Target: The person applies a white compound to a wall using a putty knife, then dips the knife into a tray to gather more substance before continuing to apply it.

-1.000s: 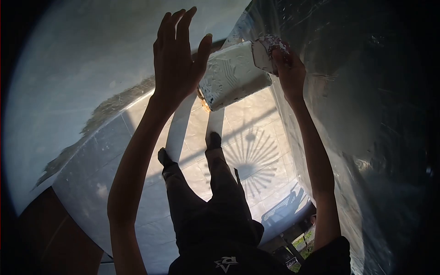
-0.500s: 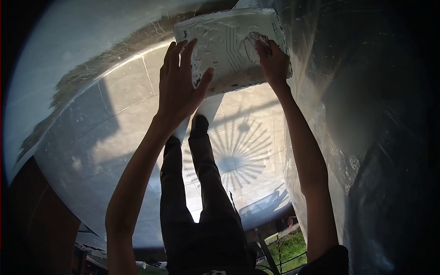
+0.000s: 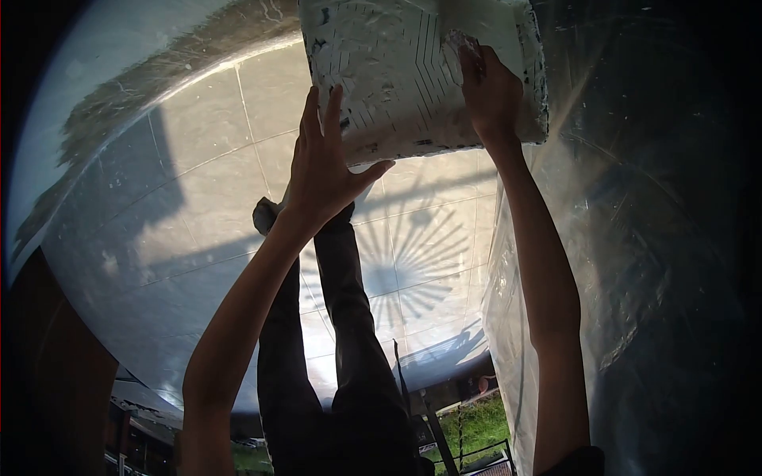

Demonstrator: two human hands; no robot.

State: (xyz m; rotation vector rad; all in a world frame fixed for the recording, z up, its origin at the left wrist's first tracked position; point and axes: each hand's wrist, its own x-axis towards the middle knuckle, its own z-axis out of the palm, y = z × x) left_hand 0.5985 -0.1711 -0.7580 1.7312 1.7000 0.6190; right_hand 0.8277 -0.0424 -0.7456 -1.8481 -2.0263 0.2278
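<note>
A white rectangular slab-like object (image 3: 381,47) fills the top of the view, with thin dark angled lines on its face, wrinkled patches and chipped dark edges. Near its lower left corner is my left hand (image 3: 321,178), fingers spread and thumb stretched out to the right, overlapping the edge. On the right part of the face, my right hand (image 3: 494,95) is closed around a crumpled whitish wad (image 3: 460,51), held against the surface. The slab's top edge is cut off by the frame.
Below lies a pale tiled floor (image 3: 214,190) with a fan-shaped shadow across it. My legs (image 3: 345,278) stand in the middle, one foot set to the left. Translucent plastic sheeting (image 3: 619,262) hangs along the right. Grass and a railing (image 3: 476,428) show at the bottom.
The slab appears larger and higher in view, shifted right. Both hands shift right in view with it, the right still on the wad. My left foot has stepped out to the left.
</note>
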